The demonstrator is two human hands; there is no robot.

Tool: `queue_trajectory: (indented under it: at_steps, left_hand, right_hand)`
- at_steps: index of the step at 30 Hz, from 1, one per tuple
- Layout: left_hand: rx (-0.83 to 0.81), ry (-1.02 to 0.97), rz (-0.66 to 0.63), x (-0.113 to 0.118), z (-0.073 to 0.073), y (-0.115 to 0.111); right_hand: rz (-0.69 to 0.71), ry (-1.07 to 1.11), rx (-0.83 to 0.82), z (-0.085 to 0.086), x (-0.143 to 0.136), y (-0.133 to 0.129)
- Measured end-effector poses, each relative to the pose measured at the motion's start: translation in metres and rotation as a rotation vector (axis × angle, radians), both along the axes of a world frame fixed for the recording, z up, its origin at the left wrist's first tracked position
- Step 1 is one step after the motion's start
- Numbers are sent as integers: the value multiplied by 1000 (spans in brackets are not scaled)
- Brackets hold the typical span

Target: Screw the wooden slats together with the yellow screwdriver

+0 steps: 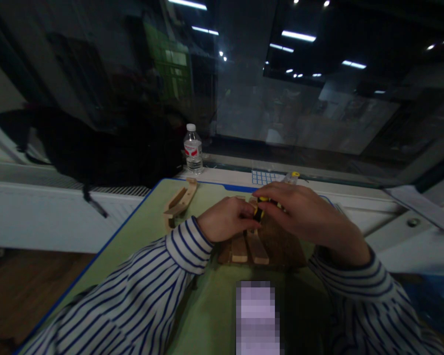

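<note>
While the left hand [227, 219] and the right hand [303, 212] meet above the brown board [283, 246], a small black-and-yellow item [259, 214] sits between their fingertips. The left hand grasps the lower part of this item between thumb and fingers; the right hand, arched from the opposite side, pinches its upper part. Whether the item is one piece or two cannot be told — the fingers cover much of it.

Directly below the hands, two wooden strips [258, 249] lie side by side on the board, their near ends close to its near edge and their far portions partly hidden by the hands. The board rests on the green tabletop [129, 256], which has a blue edge. A separate wooden assembly [183, 203] is positioned at the far left of the tabletop, beyond the left sleeve [188, 241]. A pixelated rectangular area [257, 315] occupies the near side; its content cannot be identified.

Behind the tabletop, a water bottle [193, 153] stands upright on the windowsill [216, 177], beside a dark bag [133, 148]. A blue-gridded object [265, 177] lies farther right along the sill.
</note>
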State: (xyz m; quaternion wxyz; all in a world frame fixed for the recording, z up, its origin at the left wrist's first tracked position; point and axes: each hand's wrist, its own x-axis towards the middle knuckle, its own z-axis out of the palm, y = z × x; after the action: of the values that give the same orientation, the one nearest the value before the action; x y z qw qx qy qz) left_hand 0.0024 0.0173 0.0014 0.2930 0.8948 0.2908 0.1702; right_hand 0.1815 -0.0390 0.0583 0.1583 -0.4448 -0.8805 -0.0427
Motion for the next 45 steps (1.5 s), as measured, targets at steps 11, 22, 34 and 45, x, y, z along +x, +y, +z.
queue_trajectory:
  at_steps: [11,22,34,45]
  left_hand:
    - [-83,29,-65,-2,2,1]
    - [-124,-8,-82,-3,2,1]
    - [5,28,4,-2,6,-2]
    - [81,54,85,0,6,-4]
  right_hand:
    - [-18,-28,-10,-2,-1,1]
    - [-18,-41,-4,-2,-1,2]
    - [-24,-56,17,-1,0,2]
    - [34,6,9,0,-2,-1]
